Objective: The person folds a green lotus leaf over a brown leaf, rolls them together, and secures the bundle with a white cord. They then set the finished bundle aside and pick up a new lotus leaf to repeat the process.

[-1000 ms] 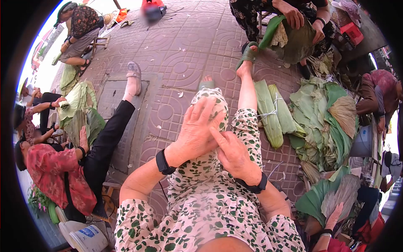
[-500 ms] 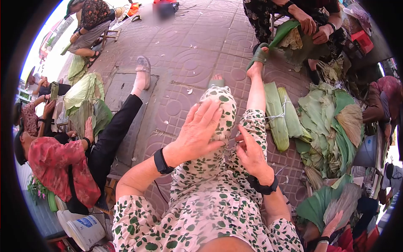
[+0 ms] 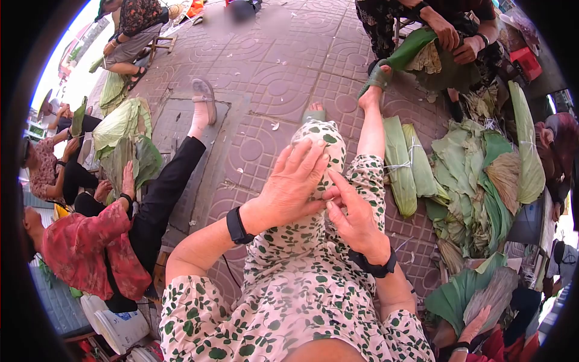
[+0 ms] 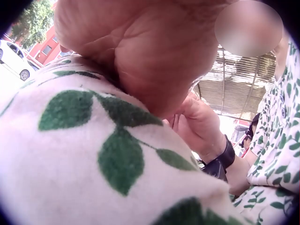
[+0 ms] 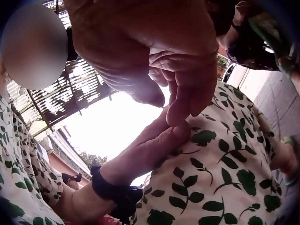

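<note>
My left hand [image 3: 288, 192] lies flat, fingers extended, on the knee of the white trousers [image 3: 283, 250] with green leaf print. Just right of it in the head view, my right hand [image 3: 357, 220] hovers with loosely bent fingers, its fingertips by the left thumb. Neither hand holds an object. The left wrist view shows the left palm [image 4: 159, 51] resting on the printed cloth [image 4: 75, 150]. In the right wrist view the right hand [image 5: 150, 51] hangs above the left hand [image 5: 145, 150]; whether they touch I cannot tell.
Tied leaf bundles [image 3: 400, 169] and a large leaf pile [image 3: 461, 181] lie on the paving at right. A person in red [image 3: 90, 241] sits at left near white buckets [image 3: 123, 329]. Another person [image 3: 449, 30] handles leaves at upper right.
The right hand pulled off the back of the left hand, then came back beside its thumb. The left hand stays on the knee. A leaf bundle now stands upright at the right.
</note>
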A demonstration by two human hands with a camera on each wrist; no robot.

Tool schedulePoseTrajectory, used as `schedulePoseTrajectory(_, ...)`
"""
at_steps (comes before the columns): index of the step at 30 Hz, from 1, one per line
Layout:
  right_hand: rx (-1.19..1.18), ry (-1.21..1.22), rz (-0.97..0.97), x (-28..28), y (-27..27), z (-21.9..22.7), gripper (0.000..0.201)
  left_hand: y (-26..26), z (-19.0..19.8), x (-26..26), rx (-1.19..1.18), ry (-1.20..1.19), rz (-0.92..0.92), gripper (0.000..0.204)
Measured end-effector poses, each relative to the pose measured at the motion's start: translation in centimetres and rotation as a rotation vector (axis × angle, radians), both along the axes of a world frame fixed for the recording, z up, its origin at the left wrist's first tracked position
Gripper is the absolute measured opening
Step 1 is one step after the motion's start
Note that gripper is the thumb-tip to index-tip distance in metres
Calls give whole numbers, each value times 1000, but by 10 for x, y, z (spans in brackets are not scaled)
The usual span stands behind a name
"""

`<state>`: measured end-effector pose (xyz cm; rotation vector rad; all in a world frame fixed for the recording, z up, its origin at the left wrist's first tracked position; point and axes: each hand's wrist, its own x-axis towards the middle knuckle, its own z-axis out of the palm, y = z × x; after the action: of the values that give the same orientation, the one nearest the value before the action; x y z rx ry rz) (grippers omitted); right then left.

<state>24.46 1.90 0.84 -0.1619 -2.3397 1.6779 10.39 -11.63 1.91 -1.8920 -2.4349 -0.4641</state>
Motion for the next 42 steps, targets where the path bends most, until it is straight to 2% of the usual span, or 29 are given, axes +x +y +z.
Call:
schedulePoseTrajectory(2, 24, -28, -4, -8, -4, 0, 57, 2, -1, 2, 6, -12, 6, 88)
schedulePoseTrajectory(4, 221, 83, 1, -14, -8, -4, 61, 2, -4, 5, 42, 6, 10, 86)
schedulePoseTrajectory(8, 305, 35, 32, -9, -10, -1, 65, 2, -8, 3, 38, -9, 9, 82)
schedulePoseTrajectory(10, 358, 37, 89, -6, -11, 1, 67, 1, -16, 4, 120, 42, 11, 81)
schedulePoseTrajectory(14, 362, 79, 103, -4, -8, 3, 66, 1, -12, 4, 118, 42, 13, 83)
schedulePoseTrajectory(17, 268, 66, 137, -7, -3, 5, 64, 3, -8, 3, 107, -34, 19, 85)
schedulePoseTrajectory(19, 148, 3, 13, -11, -8, 3, 61, 4, -10, 2, 96, -21, 11, 88)
schedulePoseTrajectory(21, 194, 19, -23, -15, -10, -1, 64, 4, -8, 3, 97, 11, 37, 86)
schedulePoseTrajectory(24, 264, 98, -3, -15, -13, -1, 64, 4, -11, 6, 145, -5, 63, 81)
schedulePoseTrajectory(26, 349, 70, 13, -13, -15, -2, 62, 4, -12, 6, 185, -18, 54, 73)
schedulePoseTrajectory(29, 316, 73, 14, -14, -14, 2, 60, 7, -13, 5, 221, 1, 52, 69)
schedulePoseTrajectory(30, 303, 91, 3, -15, -15, 2, 59, 5, -18, 3, 140, -29, 51, 85)
schedulePoseTrajectory(38, 286, 179, 23, -9, -15, -3, 57, 1, -23, 5, 124, -51, 54, 84)
schedulePoseTrajectory(42, 105, 112, 124, 4, 0, 1, 52, 1, -19, 4, 164, -33, 77, 82)
